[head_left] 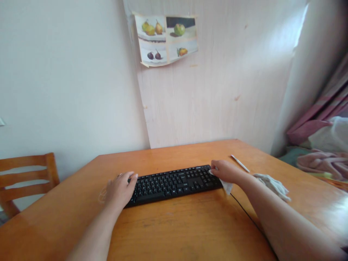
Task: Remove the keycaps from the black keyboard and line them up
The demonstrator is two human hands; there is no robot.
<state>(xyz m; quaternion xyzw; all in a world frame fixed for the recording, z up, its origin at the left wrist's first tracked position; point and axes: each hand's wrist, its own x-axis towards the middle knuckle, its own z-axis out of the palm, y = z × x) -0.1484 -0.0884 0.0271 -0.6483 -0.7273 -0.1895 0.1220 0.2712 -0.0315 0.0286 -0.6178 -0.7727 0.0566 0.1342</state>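
Note:
A black keyboard (168, 184) lies slightly slanted on the wooden table. My left hand (121, 188) is closed around its left end, thumb over the upper left corner and the other fingers partly hidden. My right hand (225, 171) pinches a thin white wipe (227, 186) at the keyboard's right end. Part of the wipe touches the number keys and a loose corner hangs past the edge. From behind the right end a black cable (246, 212) runs toward the near right, passing under my right forearm.
A white pen (239, 163) lies beyond my right forearm, near a crumpled grey-white cloth (272, 185). Clear, thin loops (102, 195) lie left of my left hand. The wooden table (168, 232) meets a wall with fruit pictures (167, 40). A wooden chair (27, 177) stands at left.

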